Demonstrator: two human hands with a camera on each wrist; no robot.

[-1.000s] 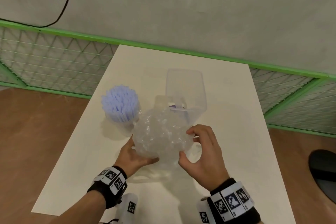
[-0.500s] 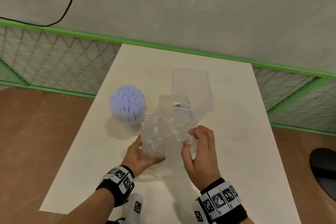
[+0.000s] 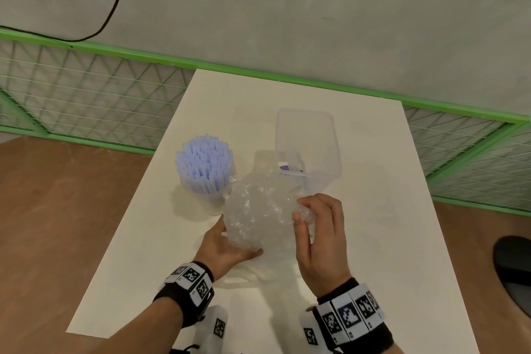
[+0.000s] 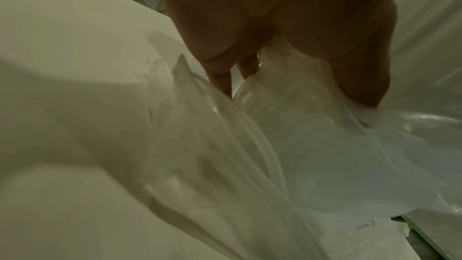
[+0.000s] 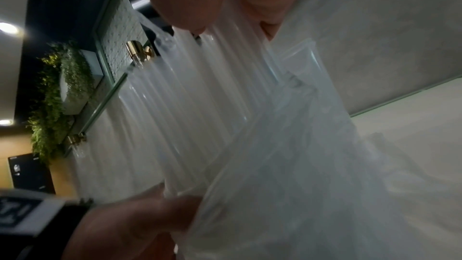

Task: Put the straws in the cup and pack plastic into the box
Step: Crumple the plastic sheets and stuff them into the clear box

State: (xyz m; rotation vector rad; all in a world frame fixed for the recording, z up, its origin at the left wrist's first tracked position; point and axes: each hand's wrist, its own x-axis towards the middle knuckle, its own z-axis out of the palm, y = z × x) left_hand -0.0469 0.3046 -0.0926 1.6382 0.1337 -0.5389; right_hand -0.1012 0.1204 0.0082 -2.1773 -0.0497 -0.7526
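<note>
Hands cradle crumpled plastic (image 3: 258, 210): left hand (image 3: 222, 247) cupped underneath, right hand (image 3: 319, 238) pinching its side.

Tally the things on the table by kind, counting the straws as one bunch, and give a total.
Cup with a bunch of straws: 1
Clear box: 1
Crumpled plastic, held by the left hand and right hand: 1
Total: 3

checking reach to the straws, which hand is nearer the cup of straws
Left. The left hand is just below the cup of straws, under the crumpled plastic; the right hand is beyond the plastic.
</note>
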